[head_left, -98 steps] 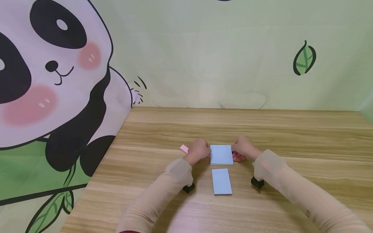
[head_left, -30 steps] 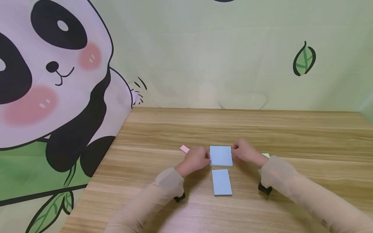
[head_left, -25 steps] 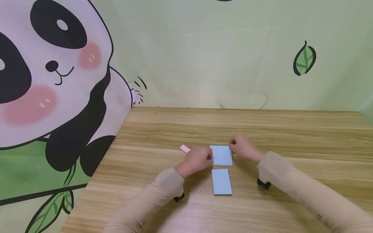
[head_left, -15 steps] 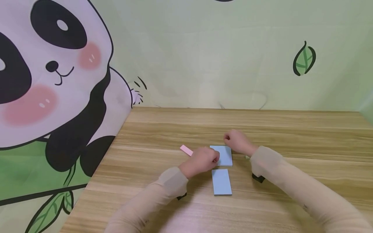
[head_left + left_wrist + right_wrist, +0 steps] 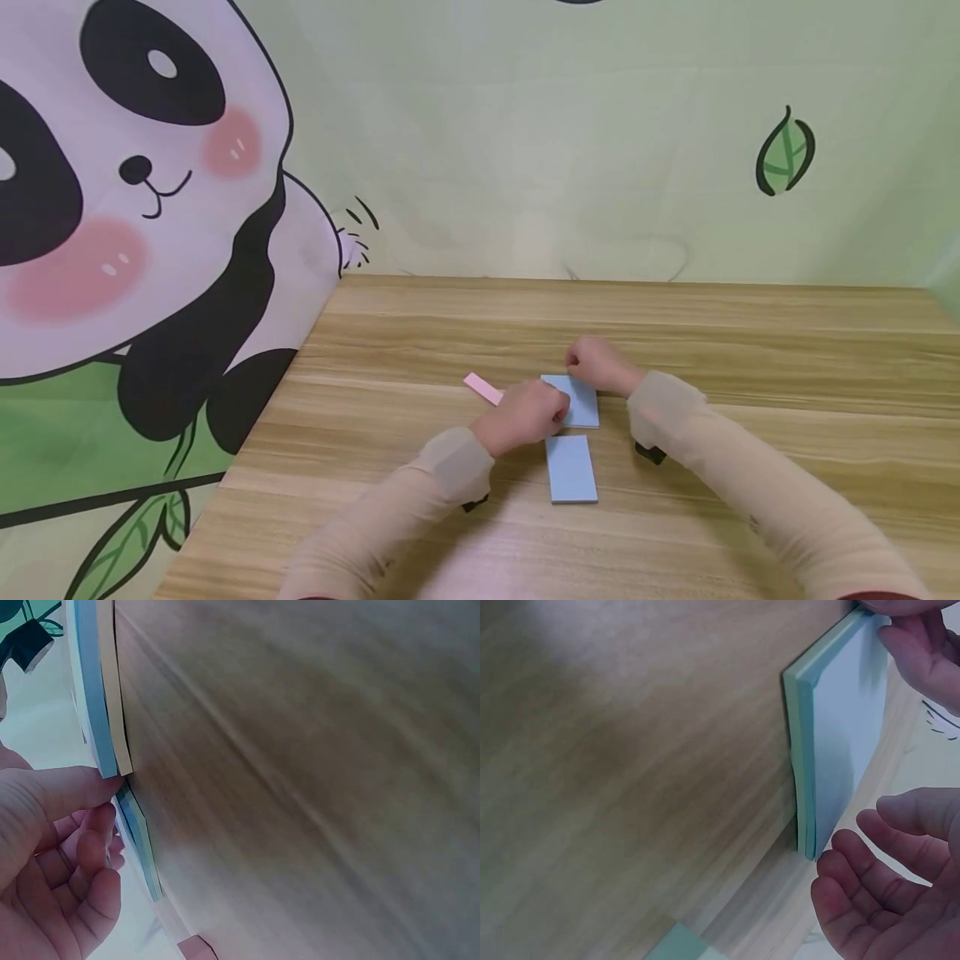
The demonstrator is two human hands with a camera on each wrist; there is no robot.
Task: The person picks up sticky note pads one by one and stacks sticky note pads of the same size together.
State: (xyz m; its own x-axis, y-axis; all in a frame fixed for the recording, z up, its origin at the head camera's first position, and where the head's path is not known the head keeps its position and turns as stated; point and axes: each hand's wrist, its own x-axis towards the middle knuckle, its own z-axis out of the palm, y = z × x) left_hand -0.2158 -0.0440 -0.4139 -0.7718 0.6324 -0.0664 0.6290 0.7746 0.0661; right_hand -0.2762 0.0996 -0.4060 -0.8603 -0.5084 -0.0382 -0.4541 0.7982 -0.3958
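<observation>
Over wood (image 5: 712, 325), hands (image 5: 521, 412) (image 5: 603, 365) converged at the square pad (image 5: 583, 408), right fingers (image 5: 904, 844) apart, left unclear.

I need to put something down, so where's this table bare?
The table is bare between the right sleeve and the backdrop, and left of the pink strip. It's crowded around the blue square: left hand, right hand, pink strip, and blue rectangle nearer the person.

We record: square pad (image 5: 584, 407) light blue on top, green along its edges; oblong pad (image 5: 572, 470) light blue; strip (image 5: 482, 388) pink; table (image 5: 787, 350) brown, streaked with wood grain; sleeves (image 5: 757, 467) beige; backdrop (image 5: 525, 142) pale green, printed with a black-and-white, pink-cheeked panda (image 5: 180, 183).
</observation>
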